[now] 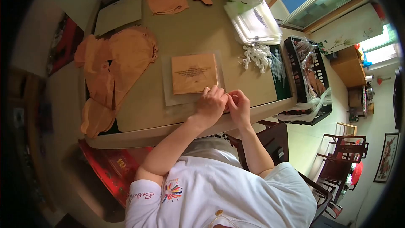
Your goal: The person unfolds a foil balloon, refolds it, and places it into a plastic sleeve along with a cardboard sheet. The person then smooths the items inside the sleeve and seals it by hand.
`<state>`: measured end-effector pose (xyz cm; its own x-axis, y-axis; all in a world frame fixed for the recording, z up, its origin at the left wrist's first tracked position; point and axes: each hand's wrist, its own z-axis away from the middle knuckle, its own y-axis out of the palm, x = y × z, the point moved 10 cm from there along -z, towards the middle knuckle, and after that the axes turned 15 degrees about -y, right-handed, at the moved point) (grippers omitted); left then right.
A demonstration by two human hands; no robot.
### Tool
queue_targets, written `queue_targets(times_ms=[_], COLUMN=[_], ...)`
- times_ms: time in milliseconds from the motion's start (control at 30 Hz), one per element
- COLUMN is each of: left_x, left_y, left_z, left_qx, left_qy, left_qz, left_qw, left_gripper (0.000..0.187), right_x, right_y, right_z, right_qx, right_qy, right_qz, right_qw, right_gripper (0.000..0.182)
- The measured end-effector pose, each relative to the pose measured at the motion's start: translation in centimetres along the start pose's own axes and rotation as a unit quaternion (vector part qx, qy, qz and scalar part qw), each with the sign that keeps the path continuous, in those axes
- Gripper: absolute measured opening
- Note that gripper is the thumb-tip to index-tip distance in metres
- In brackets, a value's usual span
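Note:
A flat tan folded item in a clear bag with dark print, a bagged package [194, 74], lies on the table in front of me. It rests on a larger clear plastic sheet or bag [168, 97]. My left hand [212, 103] is closed at the package's near right corner, its fingers overlapping the edge. Beside it, touching, my right hand [238, 103] is closed in a pinch with thumb and forefinger together. Whatever sits between the fingertips of both hands is too small or hidden to make out.
Tan fabric pieces [122, 67] are heaped at the left, more fabric [168, 4] at the back. At the right are stacked clear bags [257, 25], bunched white strings [257, 57] and thin clear strips [277, 67]. A black crate [301, 71] stands beyond the table's right edge.

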<state>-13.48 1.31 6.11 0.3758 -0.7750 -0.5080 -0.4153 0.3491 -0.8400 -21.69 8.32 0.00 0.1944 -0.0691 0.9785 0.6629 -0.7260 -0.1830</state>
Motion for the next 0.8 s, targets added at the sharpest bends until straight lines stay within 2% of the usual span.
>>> queue_targets(times_ms=[100,400,500,600,800], left_x=[0.4,0.2,0.6,0.8,0.4], left_y=[-1.2,-0.5,-1.8,-1.5,0.6], left_z=[0.3,0.1,0.3,0.4,0.2], left_qx=[-0.012,0.010,0.030,0.025,0.026], left_qy=[-0.008,-0.001,-0.032,-0.025,0.004], left_qz=[0.063,-0.012,0.054,0.069,-0.009], left_qw=[0.998,1.000,0.998,0.997,1.000], left_gripper=[0.014,0.015,0.014,0.014,0.012], right_x=[0.2,0.0,0.2,0.3,-0.3], right_y=[0.0,0.6,0.4,0.6,0.5], right_z=[-0.1,0.2,0.0,0.0,0.0], right_qx=[0.015,0.010,0.007,0.015,0.017], right_qy=[-0.028,-0.018,-0.021,-0.011,-0.019], right_qz=[0.018,-0.040,-0.023,-0.033,-0.003], right_qw=[0.999,0.999,0.999,0.999,1.000], right_gripper=[0.010,0.010,0.010,0.010,0.011])
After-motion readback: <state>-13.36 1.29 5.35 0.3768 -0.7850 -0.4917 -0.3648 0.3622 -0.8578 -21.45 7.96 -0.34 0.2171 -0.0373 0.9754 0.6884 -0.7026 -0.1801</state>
